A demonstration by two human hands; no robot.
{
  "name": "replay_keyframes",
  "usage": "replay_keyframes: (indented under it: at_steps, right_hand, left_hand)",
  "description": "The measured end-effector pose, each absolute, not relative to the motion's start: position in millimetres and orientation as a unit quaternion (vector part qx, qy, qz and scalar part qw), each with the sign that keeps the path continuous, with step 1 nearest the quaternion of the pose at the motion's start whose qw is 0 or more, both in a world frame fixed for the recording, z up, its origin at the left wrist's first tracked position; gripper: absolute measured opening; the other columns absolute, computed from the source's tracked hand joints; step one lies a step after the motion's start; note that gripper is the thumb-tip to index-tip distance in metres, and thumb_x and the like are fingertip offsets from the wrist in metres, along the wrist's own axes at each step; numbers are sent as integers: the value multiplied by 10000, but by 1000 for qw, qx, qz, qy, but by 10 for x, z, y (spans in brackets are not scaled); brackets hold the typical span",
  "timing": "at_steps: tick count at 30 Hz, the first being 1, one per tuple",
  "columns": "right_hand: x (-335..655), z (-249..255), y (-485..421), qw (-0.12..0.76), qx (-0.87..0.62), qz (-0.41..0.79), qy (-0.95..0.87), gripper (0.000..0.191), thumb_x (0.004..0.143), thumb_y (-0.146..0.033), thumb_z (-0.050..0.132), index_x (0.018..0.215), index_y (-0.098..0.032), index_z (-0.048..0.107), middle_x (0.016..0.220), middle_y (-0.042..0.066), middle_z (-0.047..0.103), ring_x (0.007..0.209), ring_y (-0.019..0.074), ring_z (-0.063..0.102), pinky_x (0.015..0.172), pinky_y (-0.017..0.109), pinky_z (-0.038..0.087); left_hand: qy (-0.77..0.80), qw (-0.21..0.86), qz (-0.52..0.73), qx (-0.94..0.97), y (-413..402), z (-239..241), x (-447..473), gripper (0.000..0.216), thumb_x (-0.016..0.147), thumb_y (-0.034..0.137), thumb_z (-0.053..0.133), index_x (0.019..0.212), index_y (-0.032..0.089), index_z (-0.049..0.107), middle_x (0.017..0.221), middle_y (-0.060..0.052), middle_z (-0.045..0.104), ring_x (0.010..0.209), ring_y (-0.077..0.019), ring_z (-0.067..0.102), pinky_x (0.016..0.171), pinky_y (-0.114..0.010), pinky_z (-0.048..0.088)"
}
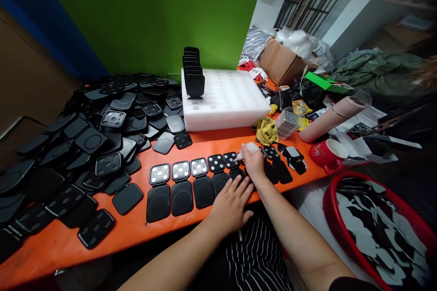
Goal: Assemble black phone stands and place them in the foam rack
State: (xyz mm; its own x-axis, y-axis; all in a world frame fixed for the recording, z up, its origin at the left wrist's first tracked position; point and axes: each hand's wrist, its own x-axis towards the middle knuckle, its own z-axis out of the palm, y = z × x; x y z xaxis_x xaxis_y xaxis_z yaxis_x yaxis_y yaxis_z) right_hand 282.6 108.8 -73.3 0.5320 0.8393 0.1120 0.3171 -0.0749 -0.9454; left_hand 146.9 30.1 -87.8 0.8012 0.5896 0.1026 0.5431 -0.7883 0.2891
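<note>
A row of black hinged square parts (180, 186) lies open along the near edge of the orange table (136, 232). Their upper halves carry round recesses, some filled with white dots. My left hand (232, 204) rests flat with fingers spread on the lower halves near the row's middle. My right hand (253, 163) is closed round a small white squeeze bottle (246, 149), whose tip points at the dotted upper half (231, 160) of one part.
A large heap of black parts (92, 145) covers the table's left. A white foam tray (225, 97) holds a standing row of black parts (193, 72). A yellow cloth (266, 131), red mug (327, 153), pink roll (332, 118) and red basket (344, 232) are at right.
</note>
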Motion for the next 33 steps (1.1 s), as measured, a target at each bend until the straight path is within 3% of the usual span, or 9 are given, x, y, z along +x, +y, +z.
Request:
replay_keyframes:
  at_steps: [5,14,23,28,33]
  right_hand:
    - [2699,-671,1120,567,-655,307,-394,382,751,-532,499,749,-158,572,670,53,651,443,127,526,404,237,418]
    - [2344,-674,1134,488,-653,292,-501,337,750,-498,531,732,-168,596,656,46,663,517,150,565,504,253,437]
    - [2348,-687,1212,500,-663,287,-478,328,780,-500,488,780,-179,554,702,49,680,534,158,590,539,271,456]
    - [2294,-628,1280,510,-651,306,-471,311,733,-498,552,743,-187,573,655,39,676,556,172,609,569,280,468]
    - [2349,-593,1301,523,-652,318,-447,368,732,-542,519,759,-177,565,685,50,677,515,159,590,486,264,454]
  left_hand:
    - [292,139,95,942,317,-797,1446,676,809,549,392,1368,200,241,1437,-45,252,1317,-261,140,1063,-447,122]
    - [300,146,93,938,320,-715,1431,606,802,571,389,1274,191,405,1300,-91,454,1261,-285,234,1033,-571,9]
    - [293,157,99,938,321,-720,1419,618,804,560,389,1302,193,369,1344,-88,404,1284,-280,176,1032,-568,-23]
    - [298,174,95,934,332,-694,1415,632,807,553,392,1323,192,336,1354,-96,392,1296,-278,159,1031,-571,-33]
    - [301,232,98,920,360,-599,1417,661,790,565,414,1338,215,296,1373,-91,364,1302,-278,170,1030,-592,10]
